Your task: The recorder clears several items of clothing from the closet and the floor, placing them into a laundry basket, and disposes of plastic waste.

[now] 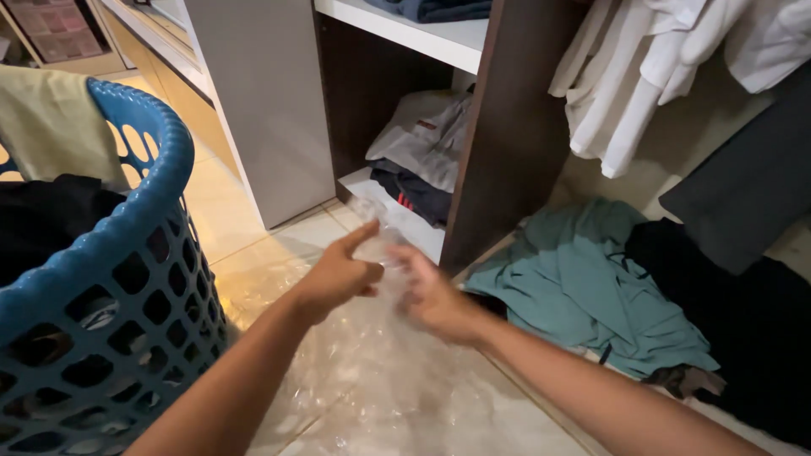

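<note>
Nearest the camera, two bare forearms reach forward from the bottom edge and meet over one sheet of clear plastic film (372, 380) that spreads crinkled across the pale tiled floor (245, 228). The left hand (338, 274) is curled around a pinch of the film, its index finger stretched out and pointing up and away. The right hand (435, 295) is blurred; its fingers are bent in toward the left hand and appear to grip the same raised fold of film, which rises between the two hands and catches the light.

At the left stands one blue plastic laundry basket (127, 253) with oval holes in its wall; dark clothing lies inside it and one yellowish cloth (51, 127) hangs over its rim.

To the right of the hands, two garments lie on the floor: one teal shirt (591, 287) and, touching it on the far side, one black garment (735, 321).

Beyond the hands is a dark brown wardrobe (507, 127) with white shelves. On its lowest shelf sits one stack of folded clothes (422, 152), grey on top and dark beneath. Farther right, white garments (650, 67) hang down, with one dark grey cloth (752, 186) beside them.
</note>
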